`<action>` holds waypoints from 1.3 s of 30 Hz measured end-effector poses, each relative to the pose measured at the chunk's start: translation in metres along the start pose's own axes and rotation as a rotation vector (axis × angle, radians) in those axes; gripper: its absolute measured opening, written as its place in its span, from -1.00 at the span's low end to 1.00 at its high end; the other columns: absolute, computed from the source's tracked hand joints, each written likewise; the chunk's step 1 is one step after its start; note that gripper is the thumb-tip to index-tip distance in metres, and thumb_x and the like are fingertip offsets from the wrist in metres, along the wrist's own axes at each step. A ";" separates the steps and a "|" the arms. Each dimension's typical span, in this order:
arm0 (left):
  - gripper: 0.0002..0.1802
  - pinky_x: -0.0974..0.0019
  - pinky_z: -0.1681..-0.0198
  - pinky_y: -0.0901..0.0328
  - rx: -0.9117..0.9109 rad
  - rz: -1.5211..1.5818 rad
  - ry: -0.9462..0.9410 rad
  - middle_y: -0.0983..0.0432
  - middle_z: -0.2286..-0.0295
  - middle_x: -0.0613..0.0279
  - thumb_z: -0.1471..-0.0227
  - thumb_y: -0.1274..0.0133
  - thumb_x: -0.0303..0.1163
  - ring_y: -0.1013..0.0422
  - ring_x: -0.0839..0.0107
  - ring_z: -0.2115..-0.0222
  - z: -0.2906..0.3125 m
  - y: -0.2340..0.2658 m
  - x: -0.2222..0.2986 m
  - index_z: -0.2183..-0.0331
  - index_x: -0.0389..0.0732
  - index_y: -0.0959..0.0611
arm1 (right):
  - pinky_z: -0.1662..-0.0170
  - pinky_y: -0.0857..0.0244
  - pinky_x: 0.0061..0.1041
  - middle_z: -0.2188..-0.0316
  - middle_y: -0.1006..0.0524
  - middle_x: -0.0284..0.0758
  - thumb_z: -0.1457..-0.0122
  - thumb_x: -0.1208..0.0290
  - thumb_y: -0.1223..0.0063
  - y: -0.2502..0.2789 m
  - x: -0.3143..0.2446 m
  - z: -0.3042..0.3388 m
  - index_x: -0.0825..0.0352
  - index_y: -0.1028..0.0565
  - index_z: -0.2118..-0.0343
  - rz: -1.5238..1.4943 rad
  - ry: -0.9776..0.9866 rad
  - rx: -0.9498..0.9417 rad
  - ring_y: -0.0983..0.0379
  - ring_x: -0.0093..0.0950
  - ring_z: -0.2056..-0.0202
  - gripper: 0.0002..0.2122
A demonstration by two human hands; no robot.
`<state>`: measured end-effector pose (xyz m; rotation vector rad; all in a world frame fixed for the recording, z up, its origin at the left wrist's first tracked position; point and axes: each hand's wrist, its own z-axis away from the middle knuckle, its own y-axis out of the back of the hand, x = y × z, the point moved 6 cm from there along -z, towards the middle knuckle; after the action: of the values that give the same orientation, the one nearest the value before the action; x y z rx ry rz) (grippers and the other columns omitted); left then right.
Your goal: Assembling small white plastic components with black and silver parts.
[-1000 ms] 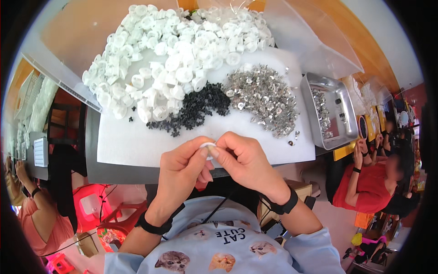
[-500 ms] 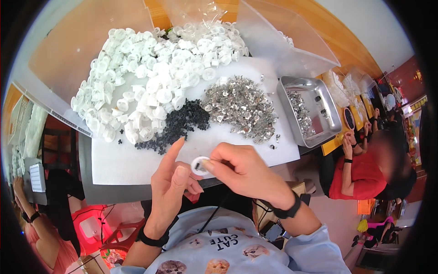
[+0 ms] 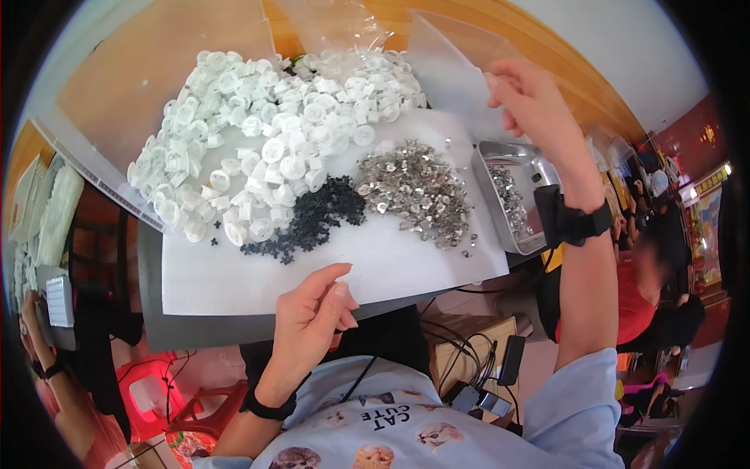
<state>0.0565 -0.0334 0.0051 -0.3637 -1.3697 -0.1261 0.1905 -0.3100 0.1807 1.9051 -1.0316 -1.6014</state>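
My left hand (image 3: 316, 309) hovers at the front edge of the white foam sheet (image 3: 219, 285). Its fingers are loosely bent and apart, with nothing visible in them. My right hand (image 3: 533, 98) is raised at the far right, beside the rim of a translucent plastic bin (image 3: 449, 62). The right fingers are curled together; whatever they may hold is hidden. On the sheet lie a heap of white round plastic caps (image 3: 273, 148), a pile of small black parts (image 3: 328, 211) and a pile of small shiny metal pieces (image 3: 418, 191).
A metal tray (image 3: 494, 199) with metal pieces stands right of the piles, partly behind my right arm. Another clear panel (image 3: 172, 70) rises at the back left. Cables and a cardboard box (image 3: 461, 344) lie below the table. Co-workers sit at both sides.
My right hand has left my left hand and swung far right to the bin. The white cap both hands were handling no longer shows between them. My left hand has dropped slightly.
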 end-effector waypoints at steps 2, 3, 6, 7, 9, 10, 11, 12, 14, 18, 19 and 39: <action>-0.67 0.57 0.52 -0.31 0.004 -0.013 -0.027 -0.48 0.50 0.21 -0.19 0.12 -0.36 -0.41 0.57 0.59 -0.001 0.001 0.001 0.07 -0.34 -0.47 | 0.60 -0.19 -0.75 0.50 -0.45 -0.42 -0.18 0.28 0.04 -0.040 -0.020 0.003 0.37 -0.40 0.10 -0.045 0.114 -0.157 -0.32 -0.74 0.60 -0.70; -0.67 0.57 0.52 -0.31 0.016 -0.016 -0.018 -0.48 0.50 0.21 -0.19 0.12 -0.36 -0.41 0.57 0.59 0.000 0.003 0.001 0.07 -0.34 -0.47 | 0.56 -0.23 -0.68 0.50 -0.46 -0.41 -0.16 0.31 0.04 -0.063 -0.033 0.009 0.35 -0.40 0.08 -0.032 0.154 -0.253 -0.35 -0.67 0.57 -0.69; -0.67 0.58 0.54 -0.31 0.024 -0.028 -0.019 -0.48 0.50 0.21 -0.19 0.11 -0.35 -0.40 0.59 0.59 0.002 0.006 0.001 0.07 -0.33 -0.48 | 0.45 -0.30 -0.52 0.50 -0.48 -0.34 -0.12 0.36 0.03 -0.125 -0.060 0.019 0.35 -0.41 0.12 0.018 0.438 -0.321 -0.41 -0.47 0.50 -0.72; -0.67 0.58 0.55 -0.31 0.017 -0.022 -0.026 -0.48 0.50 0.22 -0.19 0.11 -0.34 -0.40 0.60 0.59 0.002 0.005 0.002 0.07 -0.33 -0.48 | 0.39 -0.31 -0.42 0.51 -0.48 -0.28 -0.09 0.38 0.03 -0.137 -0.071 0.027 0.36 -0.44 0.18 0.067 0.675 -0.275 -0.43 -0.35 0.46 -0.76; -0.67 0.58 0.56 -0.30 0.009 -0.010 -0.025 -0.48 0.50 0.22 -0.19 0.11 -0.33 -0.40 0.61 0.59 0.000 0.003 0.000 0.08 -0.32 -0.48 | 0.34 -0.30 -0.37 0.51 -0.48 -0.21 -0.07 0.38 0.02 -0.163 -0.074 0.028 0.37 -0.45 0.27 0.211 0.603 -0.364 -0.43 -0.26 0.42 -0.79; -0.67 0.58 0.57 -0.31 0.016 -0.007 -0.020 -0.48 0.51 0.23 -0.19 0.11 -0.33 -0.40 0.61 0.59 0.000 0.003 0.000 0.08 -0.32 -0.49 | 0.30 -0.29 -0.32 0.51 -0.48 -0.14 -0.05 0.38 0.01 -0.175 -0.073 0.029 0.39 -0.46 0.36 0.353 0.537 -0.447 -0.42 -0.17 0.38 -0.82; -0.67 0.58 0.58 -0.31 0.020 -0.002 -0.016 -0.48 0.51 0.24 -0.19 0.11 -0.32 -0.40 0.62 0.59 0.000 0.003 0.000 0.08 -0.31 -0.49 | 0.35 -0.29 -0.27 0.52 -0.48 -0.09 -0.03 0.32 -0.03 -0.173 -0.082 0.038 0.42 -0.45 0.52 0.322 0.518 -0.426 -0.42 -0.13 0.38 -0.78; -0.67 0.58 0.58 -0.31 0.025 0.000 -0.013 -0.48 0.51 0.24 -0.19 0.11 -0.32 -0.40 0.62 0.59 0.000 0.003 0.000 0.08 -0.31 -0.49 | 0.35 -0.29 -0.27 0.52 -0.48 -0.09 -0.03 0.32 -0.03 -0.178 -0.085 0.042 0.42 -0.45 0.52 0.320 0.520 -0.432 -0.42 -0.13 0.38 -0.78; -0.71 0.54 0.54 -0.31 0.039 0.024 -0.025 -0.47 0.56 0.26 -0.17 0.09 -0.38 -0.40 0.59 0.61 0.000 0.003 0.003 0.12 -0.36 -0.50 | 0.37 -0.29 -0.22 0.52 -0.48 -0.09 0.00 0.28 -0.07 -0.185 -0.089 0.046 0.45 -0.46 0.53 0.398 0.521 -0.401 -0.44 -0.11 0.40 -0.74; -0.71 0.53 0.54 -0.31 0.035 0.026 -0.023 -0.46 0.57 0.25 -0.17 0.09 -0.38 -0.40 0.59 0.61 0.001 0.004 0.002 0.12 -0.36 -0.50 | 0.37 -0.29 -0.17 0.52 -0.49 -0.07 0.01 0.26 -0.09 -0.202 -0.081 0.044 0.47 -0.46 0.54 0.418 0.446 -0.443 -0.44 -0.08 0.40 -0.71; -0.71 0.53 0.54 -0.31 0.033 0.017 -0.024 -0.46 0.57 0.25 -0.17 0.09 -0.38 -0.40 0.59 0.61 0.001 0.005 0.002 0.12 -0.35 -0.50 | 0.37 -0.30 -0.17 0.52 -0.49 -0.06 0.01 0.26 -0.09 -0.202 -0.081 0.044 0.48 -0.46 0.54 0.390 0.462 -0.415 -0.44 -0.08 0.40 -0.71; -0.60 0.55 0.54 -0.32 0.086 0.119 -0.006 -0.47 0.51 0.18 -0.21 0.14 -0.28 -0.42 0.54 0.59 -0.001 0.010 0.003 0.04 -0.37 -0.42 | 0.37 -0.26 -0.22 0.48 -0.40 -0.10 0.04 0.42 -0.10 -0.155 -0.075 0.114 0.43 -0.33 0.39 0.204 0.588 -0.490 -0.38 -0.07 0.40 -0.77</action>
<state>0.0614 -0.0242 0.0063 -0.3726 -1.3511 0.0318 0.1172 -0.1413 0.0872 1.6970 -0.5034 -0.9633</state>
